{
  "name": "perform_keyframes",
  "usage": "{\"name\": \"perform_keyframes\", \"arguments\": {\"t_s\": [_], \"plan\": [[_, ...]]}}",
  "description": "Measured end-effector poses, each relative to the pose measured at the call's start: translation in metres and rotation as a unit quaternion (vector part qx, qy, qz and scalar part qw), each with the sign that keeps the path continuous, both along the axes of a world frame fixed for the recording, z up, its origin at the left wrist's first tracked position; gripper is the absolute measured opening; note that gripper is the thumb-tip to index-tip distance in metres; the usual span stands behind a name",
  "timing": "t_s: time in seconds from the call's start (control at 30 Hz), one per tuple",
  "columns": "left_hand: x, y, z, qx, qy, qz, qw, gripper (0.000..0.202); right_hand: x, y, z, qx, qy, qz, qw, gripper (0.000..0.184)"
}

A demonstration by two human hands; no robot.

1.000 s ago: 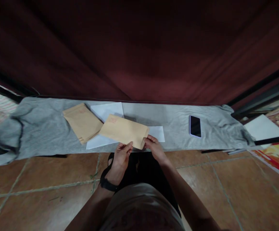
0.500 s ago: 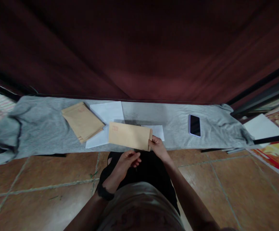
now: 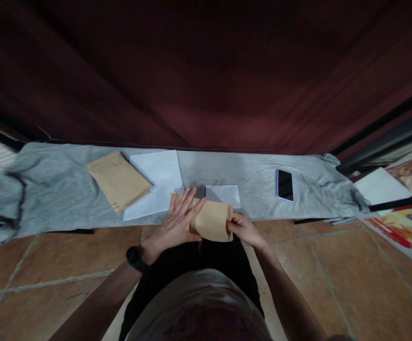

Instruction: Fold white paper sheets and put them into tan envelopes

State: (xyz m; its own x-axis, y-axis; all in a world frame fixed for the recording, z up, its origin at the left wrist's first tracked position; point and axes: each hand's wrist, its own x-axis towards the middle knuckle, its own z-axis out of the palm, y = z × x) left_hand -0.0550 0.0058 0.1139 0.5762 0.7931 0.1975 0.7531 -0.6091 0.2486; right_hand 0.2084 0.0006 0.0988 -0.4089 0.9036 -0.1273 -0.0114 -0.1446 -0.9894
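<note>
A brown paper envelope [image 3: 211, 221] is bowed between my two hands, above the front edge of the cloth-covered bench. Across its left part lies my left hand [image 3: 179, 221], fingers over the top and thumb at the near edge, gripping it. My right hand [image 3: 243, 228] pinches the right end, where the mouth gapes a little; some fingertips are hidden there. Just beyond the envelope, a folded white paper [image 3: 223, 193] rests on the cloth. Further left, several brown envelopes [image 3: 119, 180] are stacked partly over white sheets [image 3: 159, 170].
A grey cloth [image 3: 57, 189] covers the narrow bench. A phone [image 3: 284, 184] lies on its right side. Behind hangs a dark red curtain [image 3: 206, 85]. To the right are a white sheet [image 3: 381, 187], a dark rail and a red-yellow printed package [image 3: 408, 225]. The floor is tiled.
My left hand has moved up from below the envelope and taken hold of its left part. The envelope has come nearer to me and bent, uncovering the folded white paper.
</note>
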Motion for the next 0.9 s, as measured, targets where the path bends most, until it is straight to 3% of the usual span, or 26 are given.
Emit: {"name": "perform_keyframes", "arguments": {"t_s": [0.1,0.27,0.43,0.53,0.73,0.9], "plan": [[0.007,-0.002,0.004,-0.003,0.008,-0.030,1.000,0.109,0.007,-0.004,0.004,-0.027,0.011,-0.006,1.000,0.027],[0.018,-0.014,-0.006,-0.023,-0.015,-0.038,0.999,0.115,0.009,-0.009,0.008,-0.062,0.036,0.003,0.997,0.038],[0.013,-0.022,-0.007,-0.013,-0.036,-0.020,0.999,0.112,0.013,-0.008,0.013,-0.002,-0.021,-0.001,1.000,0.024],[0.009,-0.025,-0.003,-0.006,-0.020,-0.001,1.000,0.107,0.017,-0.006,0.006,0.035,-0.081,-0.019,0.996,0.019],[0.008,-0.026,-0.013,0.006,-0.001,0.041,0.999,0.102,0.022,-0.003,-0.012,0.079,-0.168,-0.082,0.979,0.022],[0.011,-0.023,-0.021,0.000,0.010,0.065,0.998,0.102,0.032,-0.007,0.004,0.157,-0.243,-0.228,0.930,0.033]]}}
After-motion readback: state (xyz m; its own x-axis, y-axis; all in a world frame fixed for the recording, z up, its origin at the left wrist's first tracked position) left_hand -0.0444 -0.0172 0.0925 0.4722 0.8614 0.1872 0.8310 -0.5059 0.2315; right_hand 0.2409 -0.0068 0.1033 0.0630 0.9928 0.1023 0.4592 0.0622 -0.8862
